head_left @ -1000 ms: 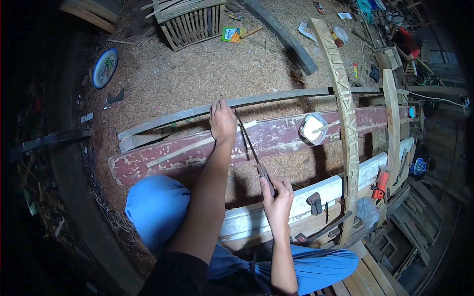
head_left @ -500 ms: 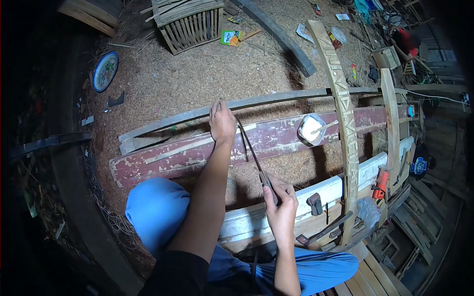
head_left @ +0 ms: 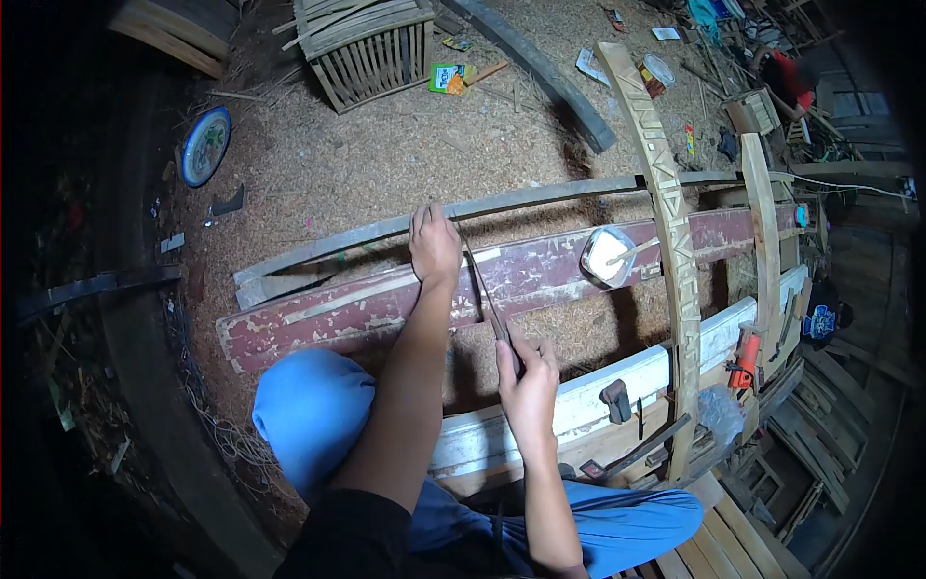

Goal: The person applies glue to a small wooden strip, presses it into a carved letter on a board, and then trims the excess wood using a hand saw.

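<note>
My left hand (head_left: 436, 249) is closed over the long grey curved wooden beam (head_left: 357, 234), its fingertips at the far edge. My right hand (head_left: 530, 384) grips what looks like a handsaw (head_left: 484, 294), its dark blade seen nearly edge-on. The blade slants up and away to the beam, just right of my left hand. Its teeth cannot be made out. Below the beam lies a maroon plank (head_left: 540, 273) with flaking paint. A thin pale strip (head_left: 352, 295) on the plank passes under my left wrist.
A plastic tub of white paste (head_left: 608, 256) stands on the plank. A carved wooden piece (head_left: 666, 183) crosses at the right. On the white board (head_left: 579, 391) side lie a dark block (head_left: 614, 400) and an orange power tool (head_left: 744, 359). A slatted crate (head_left: 371, 53) stands beyond; a person (head_left: 793, 82) is far right.
My right hand has moved forward and slightly left with the saw, pushing the blade along past my left hand. The left hand stays in place on the beam.
</note>
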`<state>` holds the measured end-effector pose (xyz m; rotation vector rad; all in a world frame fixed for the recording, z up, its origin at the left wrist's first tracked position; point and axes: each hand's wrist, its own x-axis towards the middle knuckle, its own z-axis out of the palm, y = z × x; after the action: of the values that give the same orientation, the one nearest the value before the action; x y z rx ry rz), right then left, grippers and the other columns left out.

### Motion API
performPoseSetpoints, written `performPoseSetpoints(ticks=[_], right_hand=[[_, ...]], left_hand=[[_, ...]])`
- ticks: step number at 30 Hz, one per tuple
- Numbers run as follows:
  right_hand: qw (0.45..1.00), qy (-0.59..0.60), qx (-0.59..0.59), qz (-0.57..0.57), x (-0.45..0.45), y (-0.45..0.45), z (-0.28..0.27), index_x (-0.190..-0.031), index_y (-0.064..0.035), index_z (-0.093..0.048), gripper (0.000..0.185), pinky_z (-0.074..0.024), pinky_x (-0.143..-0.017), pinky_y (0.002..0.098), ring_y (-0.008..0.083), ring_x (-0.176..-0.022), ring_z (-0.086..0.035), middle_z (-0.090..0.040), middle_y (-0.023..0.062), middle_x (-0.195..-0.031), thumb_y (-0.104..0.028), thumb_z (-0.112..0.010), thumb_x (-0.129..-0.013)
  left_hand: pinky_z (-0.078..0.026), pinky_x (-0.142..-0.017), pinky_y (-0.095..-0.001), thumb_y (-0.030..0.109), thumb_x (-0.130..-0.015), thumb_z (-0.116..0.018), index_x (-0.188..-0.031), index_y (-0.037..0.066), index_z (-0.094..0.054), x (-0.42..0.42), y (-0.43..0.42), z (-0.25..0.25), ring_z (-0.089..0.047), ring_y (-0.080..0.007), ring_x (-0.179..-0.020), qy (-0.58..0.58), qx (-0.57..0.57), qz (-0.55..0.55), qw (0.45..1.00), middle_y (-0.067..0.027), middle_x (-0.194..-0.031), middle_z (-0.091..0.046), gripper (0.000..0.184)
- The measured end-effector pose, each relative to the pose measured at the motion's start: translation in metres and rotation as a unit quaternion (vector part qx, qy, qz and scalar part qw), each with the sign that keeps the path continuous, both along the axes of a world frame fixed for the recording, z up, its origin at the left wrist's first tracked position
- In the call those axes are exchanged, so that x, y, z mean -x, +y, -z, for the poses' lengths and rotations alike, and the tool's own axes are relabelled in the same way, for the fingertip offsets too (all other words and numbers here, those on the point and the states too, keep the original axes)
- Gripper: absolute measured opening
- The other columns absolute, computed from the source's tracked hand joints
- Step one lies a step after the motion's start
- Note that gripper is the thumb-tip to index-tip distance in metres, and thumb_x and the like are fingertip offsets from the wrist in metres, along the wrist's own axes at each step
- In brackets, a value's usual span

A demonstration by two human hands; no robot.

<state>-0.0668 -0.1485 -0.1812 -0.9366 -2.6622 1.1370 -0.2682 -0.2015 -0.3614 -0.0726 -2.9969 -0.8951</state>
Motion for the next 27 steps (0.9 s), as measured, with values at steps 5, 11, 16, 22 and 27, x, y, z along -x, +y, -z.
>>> performPoseSetpoints(ticks=[5, 11, 16, 22, 27], right_hand=[[0.995, -0.080, 0.054, 0.013, -0.020, -0.003, -0.023, -0.127, -0.0019, -0.069, 0.033, -0.0520, -0.078, 0.0446, 0.0381, -0.085, -0.064, -0.061, 0.0242, -0.094, -0.011, -0.067, -0.095], [1.000, -0.012, 0.008, -0.008, 0.006, -0.005, 0.009, -0.127, -0.0028, -0.068, 0.033, -0.0500, -0.083, 0.0473, 0.0408, -0.090, -0.062, -0.063, 0.0247, -0.095, -0.010, -0.064, -0.096], [0.999, -0.032, 0.031, 0.027, -0.019, -0.008, -0.008, -0.125, -0.0020, -0.070, 0.032, -0.0491, -0.075, 0.0371, 0.0270, -0.078, -0.058, -0.059, 0.0149, -0.084, -0.008, -0.067, -0.095], [1.000, -0.009, 0.003, 0.011, 0.008, -0.008, 0.015, -0.126, -0.0049, -0.071, 0.032, -0.0492, -0.074, 0.0385, 0.0276, -0.077, -0.058, -0.059, 0.0167, -0.084, -0.009, -0.067, -0.095], [0.999, -0.019, 0.014, 0.033, -0.010, -0.011, 0.003, -0.125, -0.0053, -0.071, 0.032, -0.0505, -0.075, 0.0378, 0.0280, -0.078, -0.060, -0.062, 0.0175, -0.087, -0.011, -0.068, -0.094]], left_hand=[[-0.047, -0.105, -0.0435, 0.010, -0.091, -0.058, -0.115, 0.003, -0.061, 0.000, -0.002, -0.002, -0.056, -0.0340, -0.124, 0.006, 0.006, 0.015, 1.000, -0.0176, -0.123, -0.065, 0.025], [-0.046, -0.107, -0.0447, 0.009, -0.090, -0.058, -0.116, 0.002, -0.060, 0.000, 0.001, 0.008, -0.057, -0.0346, -0.123, 0.031, -0.001, 0.002, 1.000, -0.0191, -0.120, -0.066, 0.027], [-0.048, -0.104, -0.0438, 0.009, -0.090, -0.059, -0.111, 0.004, -0.060, 0.001, 0.000, 0.005, -0.057, -0.0344, -0.121, 0.023, 0.012, 0.008, 1.000, -0.0173, -0.117, -0.066, 0.022], [-0.048, -0.104, -0.0429, 0.009, -0.089, -0.060, -0.113, 0.004, -0.060, 0.002, 0.004, 0.004, -0.057, -0.0329, -0.122, 0.008, 0.009, 0.000, 1.000, -0.0163, -0.122, -0.064, 0.024], [-0.047, -0.105, -0.0435, 0.009, -0.089, -0.060, -0.111, 0.003, -0.060, 0.000, -0.001, -0.003, -0.056, -0.0334, -0.123, 0.005, 0.013, 0.015, 1.000, -0.0170, -0.122, -0.064, 0.023]])
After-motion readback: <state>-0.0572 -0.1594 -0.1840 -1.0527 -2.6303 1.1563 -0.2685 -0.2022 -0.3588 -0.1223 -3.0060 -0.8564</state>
